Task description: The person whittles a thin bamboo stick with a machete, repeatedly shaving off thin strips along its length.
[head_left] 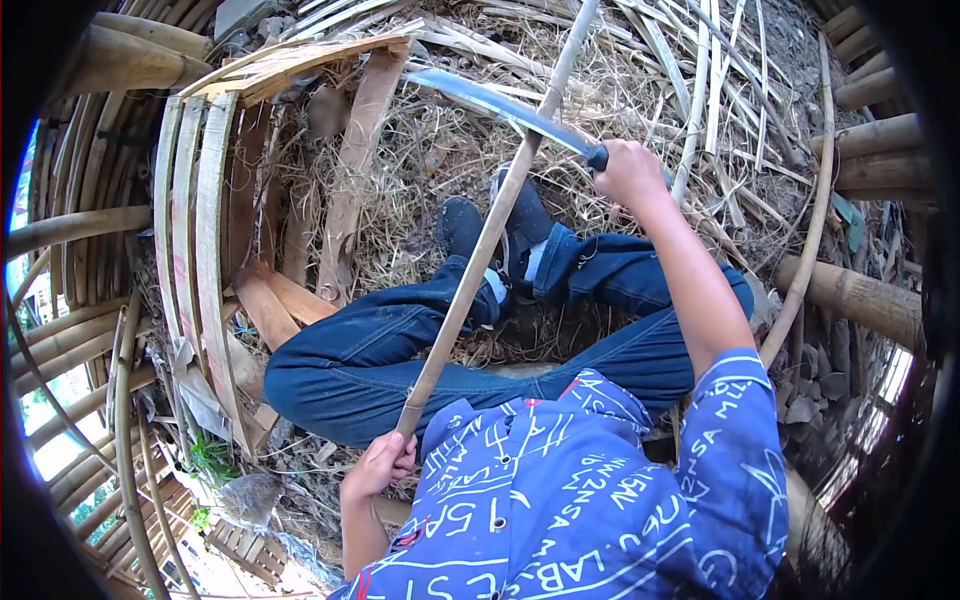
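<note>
My right hand (632, 173) is closed round the dark handle of a machete (480, 97), whose long, slightly curved blade points left. The blade crosses a long bamboo pole (478, 255) near its upper part and seems to touch it. My left hand (377, 466) is wrapped round the pole's lower end, beside my left knee. From there the pole slants up and right over my bent legs (370, 360) and past my dark shoes (508, 215). Its far end runs out at the top of the view.
On my left stands a wooden slatted frame (213, 220). Cut bamboo strips (690, 90) and dry shavings (400, 215) litter the ground ahead. Bamboo walls rise at both sides, with a thick bamboo beam (855, 297) on the right. Plastic scraps (250, 500) lie at lower left.
</note>
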Action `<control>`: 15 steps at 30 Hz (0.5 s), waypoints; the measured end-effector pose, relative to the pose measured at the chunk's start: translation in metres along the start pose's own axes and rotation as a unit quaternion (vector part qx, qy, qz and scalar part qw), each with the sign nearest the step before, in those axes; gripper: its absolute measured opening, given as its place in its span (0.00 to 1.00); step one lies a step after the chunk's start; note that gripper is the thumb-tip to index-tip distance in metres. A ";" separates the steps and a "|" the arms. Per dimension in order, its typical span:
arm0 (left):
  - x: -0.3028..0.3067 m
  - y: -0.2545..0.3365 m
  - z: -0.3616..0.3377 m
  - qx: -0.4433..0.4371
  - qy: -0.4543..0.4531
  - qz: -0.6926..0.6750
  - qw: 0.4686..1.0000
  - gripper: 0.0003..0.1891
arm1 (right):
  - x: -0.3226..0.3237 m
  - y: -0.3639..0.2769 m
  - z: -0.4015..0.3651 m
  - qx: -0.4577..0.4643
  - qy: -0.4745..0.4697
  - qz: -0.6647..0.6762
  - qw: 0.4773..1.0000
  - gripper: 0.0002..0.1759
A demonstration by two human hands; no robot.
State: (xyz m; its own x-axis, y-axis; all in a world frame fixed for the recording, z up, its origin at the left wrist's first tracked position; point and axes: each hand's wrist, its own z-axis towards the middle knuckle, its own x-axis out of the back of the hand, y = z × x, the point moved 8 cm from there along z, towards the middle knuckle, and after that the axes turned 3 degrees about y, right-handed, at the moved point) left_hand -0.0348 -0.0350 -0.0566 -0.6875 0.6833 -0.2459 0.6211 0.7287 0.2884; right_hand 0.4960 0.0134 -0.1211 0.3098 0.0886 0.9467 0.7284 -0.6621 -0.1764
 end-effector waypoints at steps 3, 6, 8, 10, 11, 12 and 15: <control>0.002 -0.002 -0.001 -0.001 0.004 0.000 1.000 0.20 | -0.003 0.006 0.005 -0.010 0.010 0.012 1.000 0.14; 0.012 -0.014 -0.004 0.016 -0.022 -0.019 0.999 0.21 | 0.010 0.003 0.003 -0.001 0.012 0.018 1.000 0.15; 0.013 -0.019 -0.008 0.012 -0.040 -0.023 0.999 0.22 | 0.007 0.009 -0.002 0.014 -0.008 -0.009 1.000 0.15; 0.010 -0.013 -0.011 0.015 0.007 0.006 1.000 0.22 | -0.007 0.026 0.006 0.008 -0.002 -0.033 0.999 0.15; 0.010 -0.017 -0.006 0.019 0.012 0.004 1.000 0.22 | -0.012 0.033 0.010 -0.003 0.007 -0.031 0.999 0.14; 0.015 -0.020 -0.005 0.018 0.015 0.004 1.000 0.22 | -0.010 0.034 0.011 -0.013 0.016 -0.029 0.999 0.14; 0.017 -0.024 0.000 0.017 -0.006 0.001 1.000 0.21 | -0.005 0.036 0.010 -0.014 0.016 -0.030 0.999 0.14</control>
State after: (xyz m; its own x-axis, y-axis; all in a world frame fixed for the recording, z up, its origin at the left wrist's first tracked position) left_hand -0.0617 -0.0413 -0.0677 -0.6810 0.6856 -0.2571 0.6356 0.7279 0.2573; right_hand 0.5266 -0.0029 -0.1351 0.2460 0.1065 0.9634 0.7277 -0.6769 -0.1110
